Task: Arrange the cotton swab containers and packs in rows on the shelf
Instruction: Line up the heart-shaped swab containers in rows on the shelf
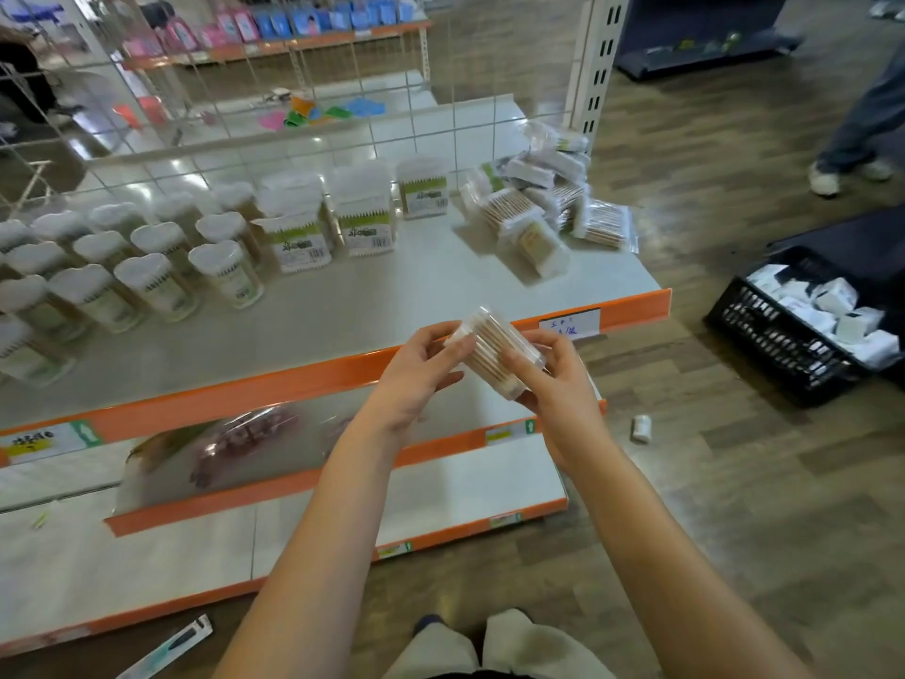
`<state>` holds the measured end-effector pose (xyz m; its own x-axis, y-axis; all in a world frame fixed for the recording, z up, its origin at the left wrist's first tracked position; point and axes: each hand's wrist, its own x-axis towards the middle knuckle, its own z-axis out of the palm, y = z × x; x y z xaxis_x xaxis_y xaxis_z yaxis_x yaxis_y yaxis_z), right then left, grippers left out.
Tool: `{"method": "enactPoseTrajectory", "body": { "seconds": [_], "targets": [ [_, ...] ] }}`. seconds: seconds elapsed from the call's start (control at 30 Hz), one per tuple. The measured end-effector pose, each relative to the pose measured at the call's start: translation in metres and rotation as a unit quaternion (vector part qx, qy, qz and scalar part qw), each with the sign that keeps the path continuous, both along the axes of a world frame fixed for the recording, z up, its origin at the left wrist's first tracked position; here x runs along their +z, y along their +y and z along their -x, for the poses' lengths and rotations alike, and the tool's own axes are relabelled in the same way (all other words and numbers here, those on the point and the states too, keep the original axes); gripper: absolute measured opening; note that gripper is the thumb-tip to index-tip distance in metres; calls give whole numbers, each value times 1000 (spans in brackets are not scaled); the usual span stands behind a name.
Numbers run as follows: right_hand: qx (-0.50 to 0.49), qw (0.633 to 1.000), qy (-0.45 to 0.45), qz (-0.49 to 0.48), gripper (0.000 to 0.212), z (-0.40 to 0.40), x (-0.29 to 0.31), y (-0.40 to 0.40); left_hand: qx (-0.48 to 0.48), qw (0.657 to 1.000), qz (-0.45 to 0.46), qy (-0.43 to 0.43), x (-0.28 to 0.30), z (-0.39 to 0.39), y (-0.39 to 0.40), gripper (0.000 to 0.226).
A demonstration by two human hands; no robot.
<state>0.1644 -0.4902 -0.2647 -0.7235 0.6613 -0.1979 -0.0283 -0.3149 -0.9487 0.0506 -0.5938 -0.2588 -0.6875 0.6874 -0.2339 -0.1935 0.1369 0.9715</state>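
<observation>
1. My left hand (416, 370) and right hand (553, 379) both grip one clear pack of cotton swabs (494, 357), fingers curled round its two ends, in front of the shelf's orange edge.
2. On the shelf (392, 296), round containers (142, 267) stand in rows at the left.
3. Just beside them stand square boxes (365, 213) with green labels, side by side.
4. Loose packs (543, 203) lie heaped at the shelf's right end.
5. A black crate (783, 345) of white packets sits on the floor, well apart to the right.
</observation>
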Motion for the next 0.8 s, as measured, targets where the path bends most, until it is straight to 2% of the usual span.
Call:
{"method": "enactPoseTrajectory", "body": {
  "seconds": [0.1,0.2,0.3,0.43,0.63,0.7,0.8],
  "targets": [
    [41,993,28,111,19,-1,2,-1,-57,998,-24,4,6,6,-7,54],
    [107,968,49,220,33,-3,5,-4,-152,987,-57,-6,16,14,-13,81],
    [142,953,55,263,32,-2,7,-8,-197,977,-78,6,23,16,-14,78],
    [152,962,31,225,29,1,6,-5,-174,982,-63,32,23,20,-13,65],
    [168,983,-34,60,35,2,3,3,-42,997,9,59,23,21,-1,34],
    [174,983,-51,11,31,5,3,2,-22,996,31,76,22,22,3,32],
    [170,984,-48,-2,28,9,-1,2,-24,994,49,100,23,25,3,33]
  ]
}}
